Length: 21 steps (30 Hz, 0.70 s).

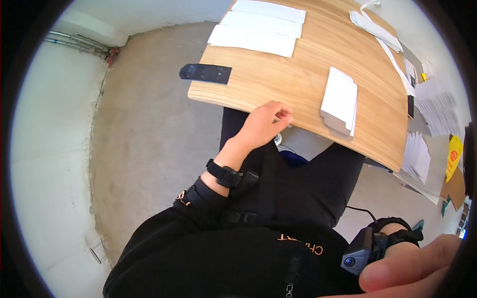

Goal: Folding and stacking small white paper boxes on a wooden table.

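Observation:
My left hand (pixel 268 123) is at the table's near edge, its fingers curled inward, with nothing visible in them. A black device is strapped round that wrist. To the hand's right, a stack of white flat folded cartons (pixel 340 102) with a grey-brown lower end lies on the wooden table (pixel 278 82). A dark flat strip (pixel 204 73) with one rounded end juts over the table's left corner. My right hand (pixel 420 268) looms large at the lower right, away from the table. Its wrist carries a small camera (pixel 354 260); the frame's edge cuts off part of the hand, so its grip is hidden.
Three overlapping piles of white sheets (pixel 258 27) lie on the table's far left. White folded strips (pixel 376 31) are at the far right edge. Beyond it stand stacked white pieces (pixel 437 104) and a yellow bag (pixel 453 158). A pale wall (pixel 49 164) rises at left.

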### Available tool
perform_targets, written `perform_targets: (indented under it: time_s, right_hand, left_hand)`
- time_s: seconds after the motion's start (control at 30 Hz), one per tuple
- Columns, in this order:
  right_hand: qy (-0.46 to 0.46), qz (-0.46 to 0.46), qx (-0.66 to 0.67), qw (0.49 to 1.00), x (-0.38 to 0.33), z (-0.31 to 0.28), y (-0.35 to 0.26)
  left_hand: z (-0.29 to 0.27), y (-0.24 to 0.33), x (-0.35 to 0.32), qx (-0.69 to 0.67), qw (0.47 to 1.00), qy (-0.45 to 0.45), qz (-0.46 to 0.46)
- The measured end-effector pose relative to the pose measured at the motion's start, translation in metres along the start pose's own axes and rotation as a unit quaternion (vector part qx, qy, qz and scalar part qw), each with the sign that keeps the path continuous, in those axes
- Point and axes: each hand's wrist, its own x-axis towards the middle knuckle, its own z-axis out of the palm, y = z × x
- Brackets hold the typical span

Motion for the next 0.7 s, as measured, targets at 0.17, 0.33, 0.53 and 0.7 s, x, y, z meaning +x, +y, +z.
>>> perform_targets:
  time_s: [0.17, 0.33, 0.53, 0.7]
  right_hand:
    - [-0.028, -0.013, -0.011, 0.999, 0.018, 0.009, -0.012]
    - [-0.026, -0.044, 0.01, 0.999, 0.029, 0.032, -0.019]
    - [-0.011, -0.05, 0.029, 0.998, 0.017, 0.034, -0.019]
    - [-0.009, -0.033, 0.022, 0.999, 0.018, 0.032, -0.013]
  left_hand:
    - [-0.006, 0.004, -0.004, 0.022, 1.0, 0.006, -0.021]
    - [-0.003, -0.006, -0.006, -0.005, 1.0, 0.007, -0.005]
    - [0.002, -0.003, -0.003, 0.005, 1.0, -0.001, 0.0]
    - [-0.002, -0.007, -0.004, 0.017, 1.0, -0.001, -0.005]
